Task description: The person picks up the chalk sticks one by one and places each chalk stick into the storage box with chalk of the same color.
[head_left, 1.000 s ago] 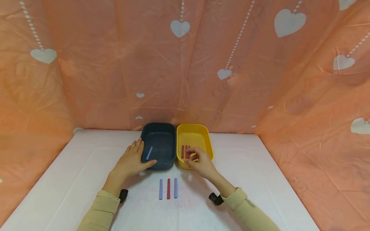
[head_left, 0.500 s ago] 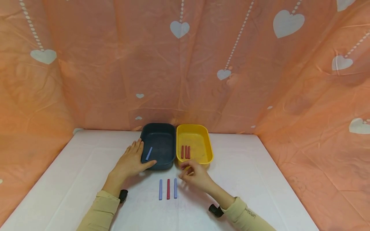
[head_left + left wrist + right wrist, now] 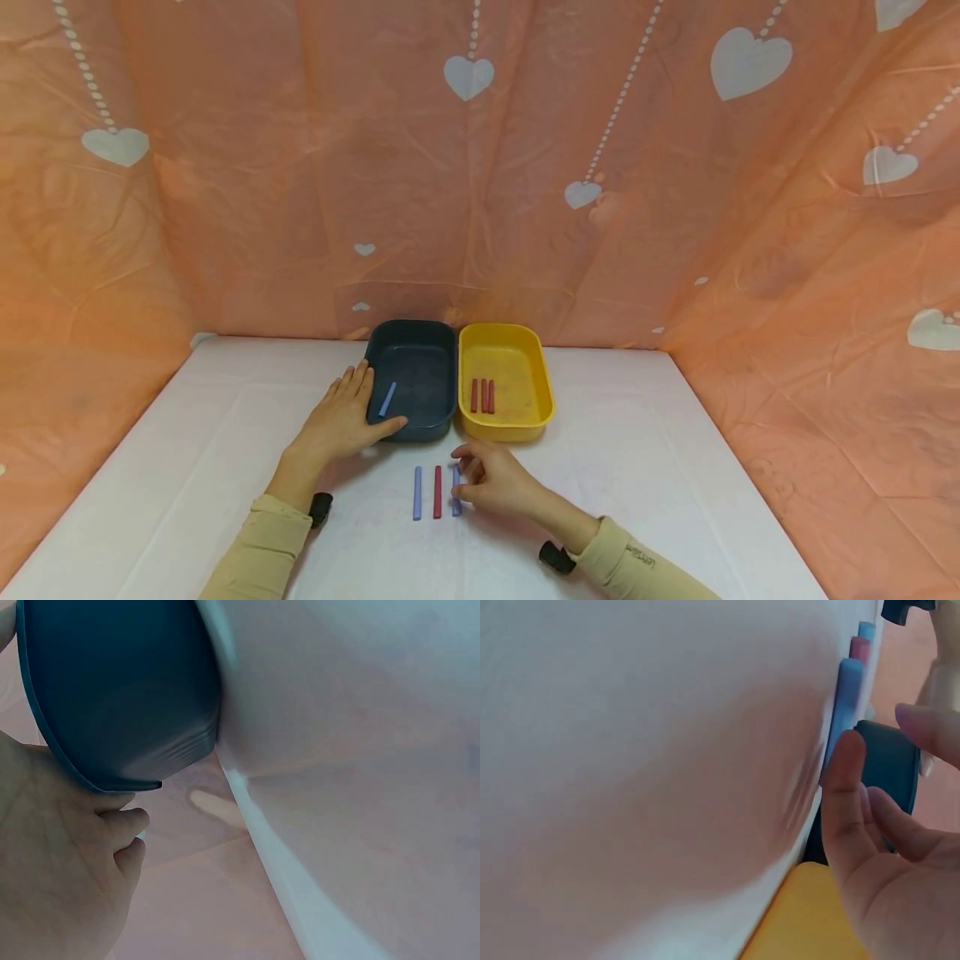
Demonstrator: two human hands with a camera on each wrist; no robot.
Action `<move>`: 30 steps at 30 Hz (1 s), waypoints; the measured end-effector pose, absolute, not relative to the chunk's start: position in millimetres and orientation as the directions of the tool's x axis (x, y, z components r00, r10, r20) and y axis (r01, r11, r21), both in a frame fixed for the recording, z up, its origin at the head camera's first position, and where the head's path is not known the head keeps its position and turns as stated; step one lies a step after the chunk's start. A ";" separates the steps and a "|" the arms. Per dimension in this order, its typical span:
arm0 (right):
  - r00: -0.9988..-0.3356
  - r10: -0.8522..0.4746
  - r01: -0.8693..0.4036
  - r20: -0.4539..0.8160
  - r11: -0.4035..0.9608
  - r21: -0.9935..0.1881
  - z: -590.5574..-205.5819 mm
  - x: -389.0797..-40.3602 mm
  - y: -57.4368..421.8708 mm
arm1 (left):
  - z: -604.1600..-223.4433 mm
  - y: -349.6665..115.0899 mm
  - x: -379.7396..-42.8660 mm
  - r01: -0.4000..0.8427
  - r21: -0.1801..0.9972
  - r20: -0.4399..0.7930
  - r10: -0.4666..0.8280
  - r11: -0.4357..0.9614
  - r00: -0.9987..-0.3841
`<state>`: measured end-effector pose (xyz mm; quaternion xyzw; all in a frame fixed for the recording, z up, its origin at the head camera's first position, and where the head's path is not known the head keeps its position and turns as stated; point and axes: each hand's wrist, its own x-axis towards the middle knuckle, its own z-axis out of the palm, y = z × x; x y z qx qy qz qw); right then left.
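In the head view, my left hand (image 3: 341, 417) rests on the left and front rim of a dark blue bin (image 3: 431, 429), fingers and thumb spread along it. My right hand (image 3: 495, 479) is over the rightmost blue chalk stick (image 3: 456, 506), partly covering it, with thumb and index finger apart on either side. The right wrist view shows that blue chalk (image 3: 846, 697) close to a fingertip. To its left on the table lie a red chalk stick (image 3: 437, 492) and another blue chalk stick (image 3: 417, 493), roughly parallel. One blue chalk (image 3: 387, 400) lies inside the dark blue bin.
A yellow bin (image 3: 506, 433) stands right beside the dark blue one, with red chalk sticks (image 3: 483, 396) in its near left part. Both bins are near the far edge of the white-covered table (image 3: 615, 450), before an orange curtain (image 3: 420, 183) with white hearts.
My right hand has come back from above the yellow bin, toward the near side and left, to the rightmost blue chalk. The left hand has stayed on the dark blue bin.
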<state>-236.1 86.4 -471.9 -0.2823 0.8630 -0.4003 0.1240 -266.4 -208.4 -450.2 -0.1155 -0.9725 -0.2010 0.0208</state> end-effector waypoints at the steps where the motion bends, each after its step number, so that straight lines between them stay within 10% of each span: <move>1: -0.806 -0.592 -0.398 0.008 0.531 -0.748 -472.8 -236.1 85.7 | -450.1 -208.3 -266.1 0.232 0.386 0.086 0.215 0.893 -0.973; 30: -0.804 -0.594 -0.439 -0.021 0.617 -0.654 -476.0 -238.6 81.1 | -451.1 -208.9 -266.5 0.233 0.383 0.090 0.215 0.894 -0.972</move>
